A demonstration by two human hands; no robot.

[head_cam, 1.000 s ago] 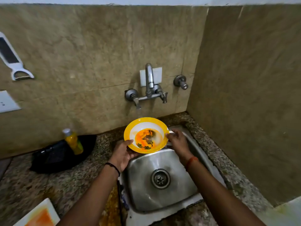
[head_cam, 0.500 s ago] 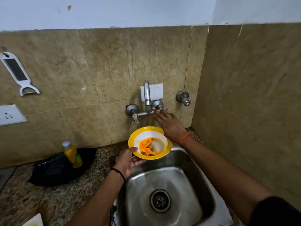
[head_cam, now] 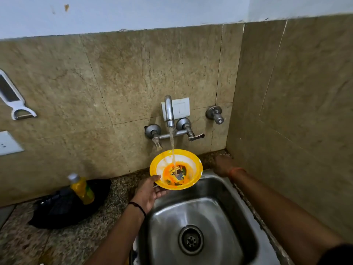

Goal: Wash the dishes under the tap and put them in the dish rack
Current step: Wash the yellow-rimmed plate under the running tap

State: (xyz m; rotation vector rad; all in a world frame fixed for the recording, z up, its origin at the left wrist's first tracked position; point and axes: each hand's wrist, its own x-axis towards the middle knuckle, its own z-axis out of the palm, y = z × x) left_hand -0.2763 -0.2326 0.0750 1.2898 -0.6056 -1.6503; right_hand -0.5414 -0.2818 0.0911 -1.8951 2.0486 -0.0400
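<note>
The tap [head_cam: 169, 111] has been opened since half a second ago — water now falls into the bowl [head_cam: 176, 169], which is held over the sink [head_cam: 236, 190] by the left hand [head_cam: 150, 194], thumb on the rim and fingers curled beneath. The right hand [head_cam: 222, 165] has been withdrawn from the lever to the counter [head_cam: 210, 156] behind the sink; it is blurred, so its fingers cannot be judged. Rinsing has begun — orange residue is yet to be cleared.
</note>
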